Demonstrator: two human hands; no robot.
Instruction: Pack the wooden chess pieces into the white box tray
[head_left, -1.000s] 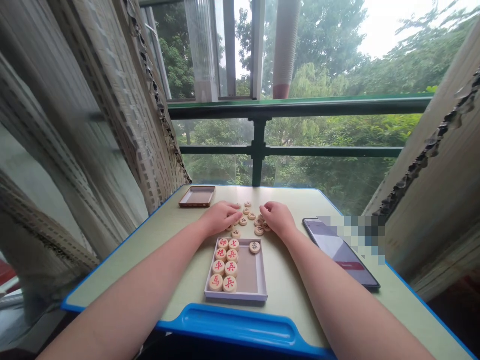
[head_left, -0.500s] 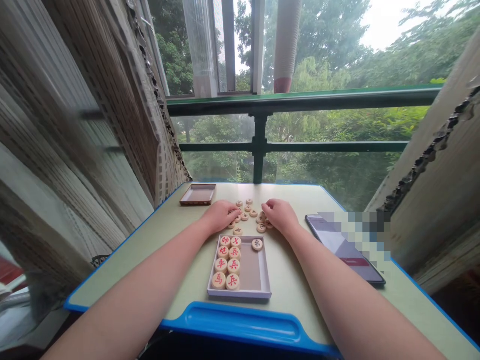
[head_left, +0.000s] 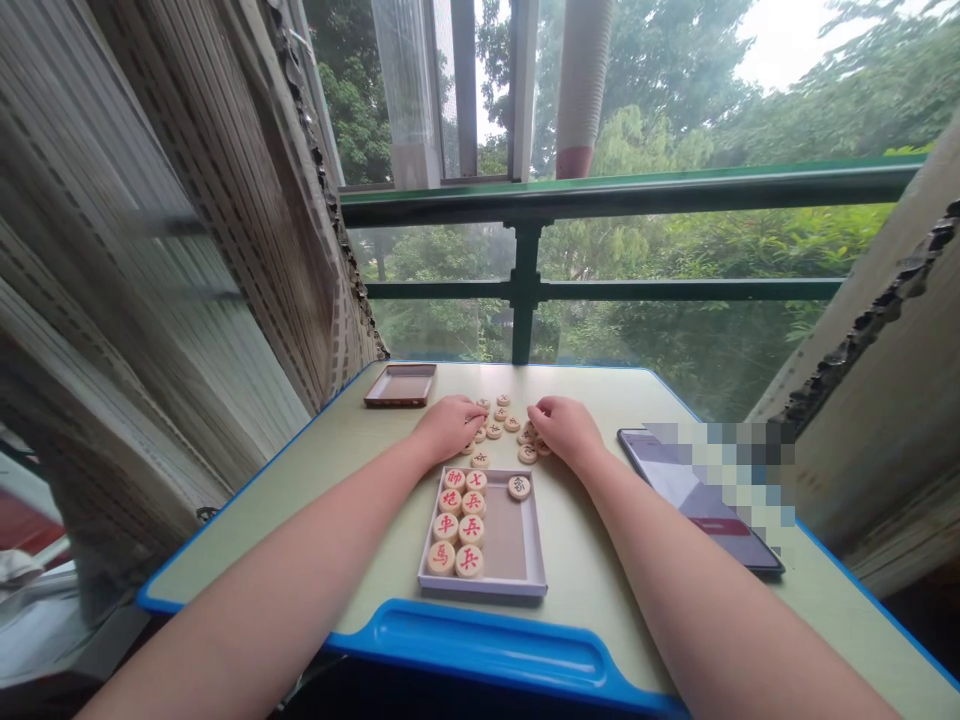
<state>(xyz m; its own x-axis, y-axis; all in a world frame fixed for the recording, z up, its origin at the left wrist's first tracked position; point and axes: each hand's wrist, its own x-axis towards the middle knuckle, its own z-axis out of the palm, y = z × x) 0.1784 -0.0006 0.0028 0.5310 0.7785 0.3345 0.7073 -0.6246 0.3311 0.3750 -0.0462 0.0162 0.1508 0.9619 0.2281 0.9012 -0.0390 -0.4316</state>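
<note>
Lying long axis near-to-far: tray [head_left: 506, 545]; left hand [head_left: 448, 428], right hand [head_left: 568, 430] curled at loose discs [head_left: 493, 431], pinch unclear.

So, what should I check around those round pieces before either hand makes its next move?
1. Shallow, white-walled cardboard box flat, open side up: ok.
2. Round wooden discs with red characters paired along its left side: ok.
3. Every round wooden disc with a dark character inside: not ok; one is, others lie beyond the box on the pale, blue-edged tabletop.
4. Left hand gripping a disc: cannot tell.
5. Right hand gripping one: cannot tell.
6. Dark-edged rectangular phone apart from the discs: ok.
</note>
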